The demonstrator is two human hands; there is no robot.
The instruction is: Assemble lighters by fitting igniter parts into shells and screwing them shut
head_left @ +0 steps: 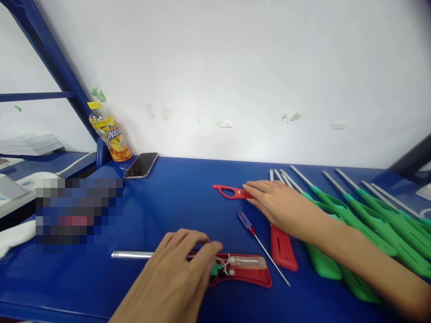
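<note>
My left hand [178, 269] is closed over an opened long-neck gas lighter [251, 273] near the front of the table. Its red half-shell shows a clear fuel tank, white wires and a green trigger part beside my fingertips; the metal tube sticks out to the left. Further back, my right hand [278, 197] has its fingers around the right end of a loose red lighter shell half [235, 194] with a looped trigger guard; its palm side is hidden. Between the hands lies a screwdriver [251, 229] with a clear-and-red handle, its tip pointing to the near right.
Another red lighter [283, 249] lies partly under my right forearm. Several green long-neck lighters [373, 217] are spread along the right. A phone [141, 165] and a drink bottle [111, 134] stand at the back left, before the white wall [208, 80]. A blurred patch covers something at left.
</note>
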